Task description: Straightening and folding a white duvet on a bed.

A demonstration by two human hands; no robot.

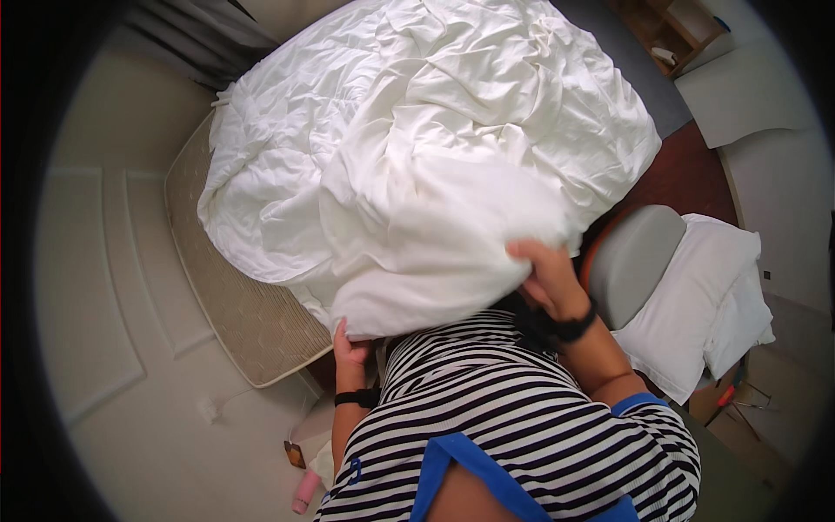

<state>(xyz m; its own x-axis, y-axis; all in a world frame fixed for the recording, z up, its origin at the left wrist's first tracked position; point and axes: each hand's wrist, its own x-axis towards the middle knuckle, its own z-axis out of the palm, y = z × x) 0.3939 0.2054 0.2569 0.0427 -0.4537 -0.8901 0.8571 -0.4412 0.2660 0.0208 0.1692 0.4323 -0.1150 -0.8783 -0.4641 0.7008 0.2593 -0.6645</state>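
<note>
A rumpled white duvet [450, 130] spreads over most of the bed, and its near end is drawn up against my body. My left hand [351, 349] pinches the duvet's near left corner. Further right, my right hand [551, 277] grips the near right edge, blurred by motion, with a raised fold of cloth beside it. Some of its fingers are hidden under the fabric. On the left, the bare beige mattress [261, 320] shows from beneath the duvet.
To the right stand a grey rounded chair back [639, 261] and white pillows [698, 300]. A wooden shelf [678, 29] is at the far right, a grey curtain [202, 39] at the far left. Low on the left are a pink bottle [305, 492] and a wall [117, 293].
</note>
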